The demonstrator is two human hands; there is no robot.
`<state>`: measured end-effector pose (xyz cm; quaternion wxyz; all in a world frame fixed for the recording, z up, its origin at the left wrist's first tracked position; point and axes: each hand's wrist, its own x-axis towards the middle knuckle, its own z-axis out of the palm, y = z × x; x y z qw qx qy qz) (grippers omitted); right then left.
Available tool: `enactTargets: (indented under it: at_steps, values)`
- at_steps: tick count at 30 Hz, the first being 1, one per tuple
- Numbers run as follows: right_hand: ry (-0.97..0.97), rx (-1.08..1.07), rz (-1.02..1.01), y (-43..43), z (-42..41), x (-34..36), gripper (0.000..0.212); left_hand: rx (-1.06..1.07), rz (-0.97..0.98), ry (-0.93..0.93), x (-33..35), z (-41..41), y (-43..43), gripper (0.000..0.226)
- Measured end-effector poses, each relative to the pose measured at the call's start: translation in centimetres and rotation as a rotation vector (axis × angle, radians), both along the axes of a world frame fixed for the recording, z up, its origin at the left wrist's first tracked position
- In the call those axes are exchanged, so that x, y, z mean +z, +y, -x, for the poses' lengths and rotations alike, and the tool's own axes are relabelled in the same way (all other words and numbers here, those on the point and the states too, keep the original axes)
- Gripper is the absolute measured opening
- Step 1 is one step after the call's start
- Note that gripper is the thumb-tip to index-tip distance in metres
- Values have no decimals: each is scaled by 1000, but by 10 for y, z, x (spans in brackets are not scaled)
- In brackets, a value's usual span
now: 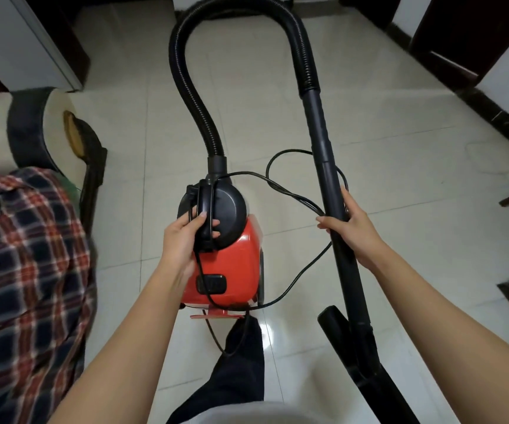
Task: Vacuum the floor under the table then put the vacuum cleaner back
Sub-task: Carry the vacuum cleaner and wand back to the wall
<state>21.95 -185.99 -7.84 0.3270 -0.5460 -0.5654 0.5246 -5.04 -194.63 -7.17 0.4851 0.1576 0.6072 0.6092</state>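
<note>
Seen from above, a red vacuum cleaner (231,270) with a round black front lies between two bare arms, over a pale tiled floor (400,179). The left hand (185,237) curls its fingers round the black carry handle (205,203) on top of the body. The right hand (351,228) is well to the right. It wraps the black wand (329,179), with a loop of black cord (293,191) caught against it. A ribbed hose (192,87) arches from body to wand. A person in a plaid shirt (26,255) is at the left edge.
</note>
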Motion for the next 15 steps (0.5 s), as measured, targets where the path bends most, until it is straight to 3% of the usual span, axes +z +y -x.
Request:
enactTargets:
  at_steps: [15]
  values:
    - [18, -85, 22, 256, 73, -4, 73, -95, 39, -48, -2, 77, 281, 14]
